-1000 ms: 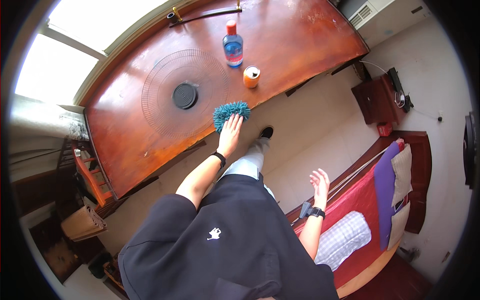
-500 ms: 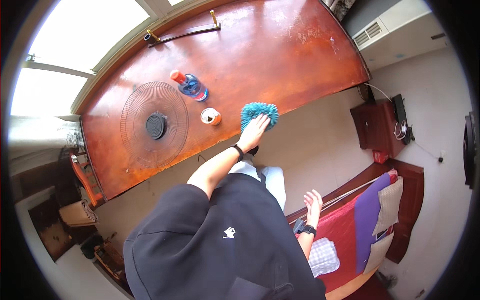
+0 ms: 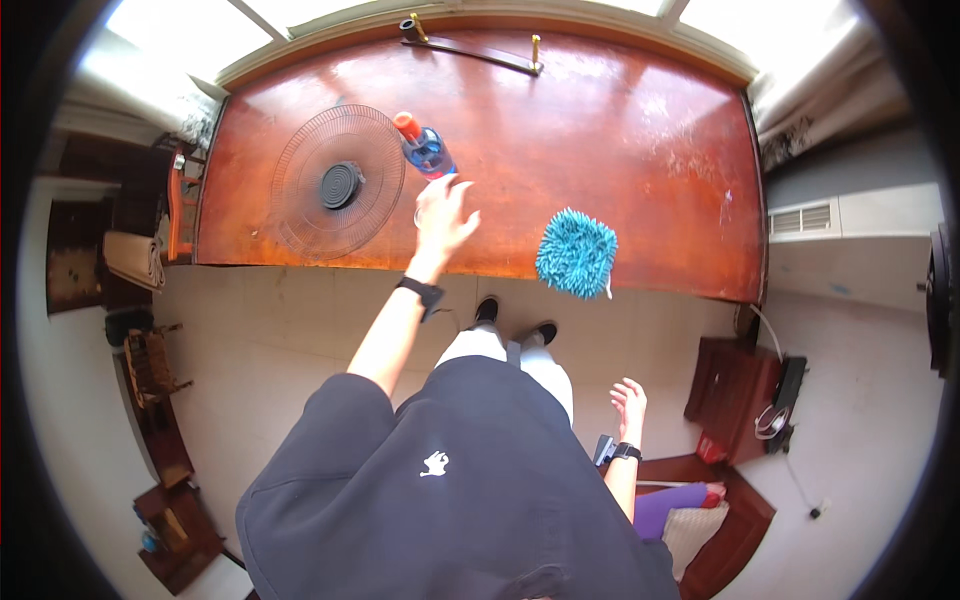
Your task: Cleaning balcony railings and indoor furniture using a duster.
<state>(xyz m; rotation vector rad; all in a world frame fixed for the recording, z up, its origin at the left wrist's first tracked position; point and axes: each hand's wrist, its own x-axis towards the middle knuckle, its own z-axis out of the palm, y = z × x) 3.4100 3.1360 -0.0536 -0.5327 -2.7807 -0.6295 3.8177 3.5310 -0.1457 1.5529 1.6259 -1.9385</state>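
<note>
My left hand point(image 3: 445, 217), fingers apart, is over the wooden table just below a blue bottle with an orange-red cap point(image 3: 426, 152). It covers nearly all of the orange drink can, so any contact with the can is hidden. The teal shaggy microfibre cleaning mitt point(image 3: 577, 253) lies on the table's near edge to the right, with no hand on it. My right hand point(image 3: 630, 405) hangs by my side, fingers loosely spread and nothing in them.
A round wire fan guard point(image 3: 300, 215) lies on the reddish-brown table point(image 3: 560, 130), left of the bottle. A dark bar with brass-coloured uprights point(image 3: 480, 57) stands near the windows. At lower right are a dark red cabinet point(image 3: 735, 385) and a wooden bed point(image 3: 740, 525).
My left hand has let go of the teal mitt and moved left to the can. The view has turned toward the table and windows. My right hand still hangs empty.
</note>
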